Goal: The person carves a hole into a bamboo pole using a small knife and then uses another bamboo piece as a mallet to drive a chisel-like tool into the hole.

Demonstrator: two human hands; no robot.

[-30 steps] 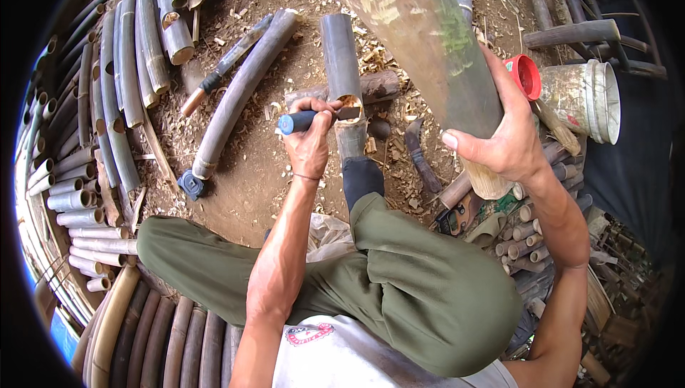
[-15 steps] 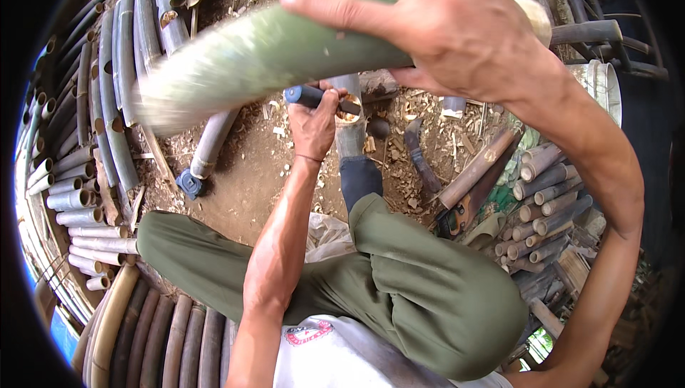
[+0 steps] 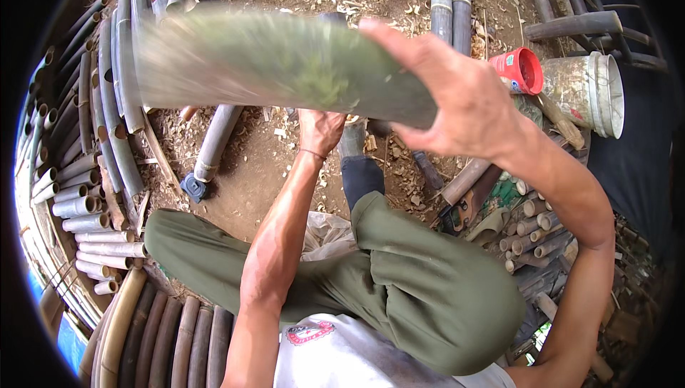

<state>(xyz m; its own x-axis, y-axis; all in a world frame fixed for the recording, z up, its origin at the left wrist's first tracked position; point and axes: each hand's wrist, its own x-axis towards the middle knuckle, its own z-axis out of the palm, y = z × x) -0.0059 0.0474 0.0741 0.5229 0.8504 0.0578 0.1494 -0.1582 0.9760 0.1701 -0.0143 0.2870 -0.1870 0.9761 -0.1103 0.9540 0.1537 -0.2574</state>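
Note:
My right hand [image 3: 467,95] grips a thick green bamboo length [image 3: 285,67], raised crosswise in front of me and smeared by motion at its left end. Below it, my left hand [image 3: 320,131] is closed, its fingers partly hidden behind the green bamboo. A half second ago it held a blue-handled chisel against a cut hole; now the green bamboo covers the chisel. Beside that hand, the grey bamboo pole [image 3: 352,141] lies on the ground, its near end by my dark-socked foot [image 3: 362,179].
Grey bamboo lengths [image 3: 121,142] line the left side. A blue tape measure [image 3: 193,187] touches one loose piece. At right are a red cup [image 3: 519,72], a white bucket [image 3: 584,92], a handsaw [image 3: 467,209] and stacked short bamboo [image 3: 531,227]. Wood chips litter the ground.
The green bamboo has swung to a more level position, and my right hand has dropped a little. It now hides the chisel and the cut hole. My left hand stays nearly in place.

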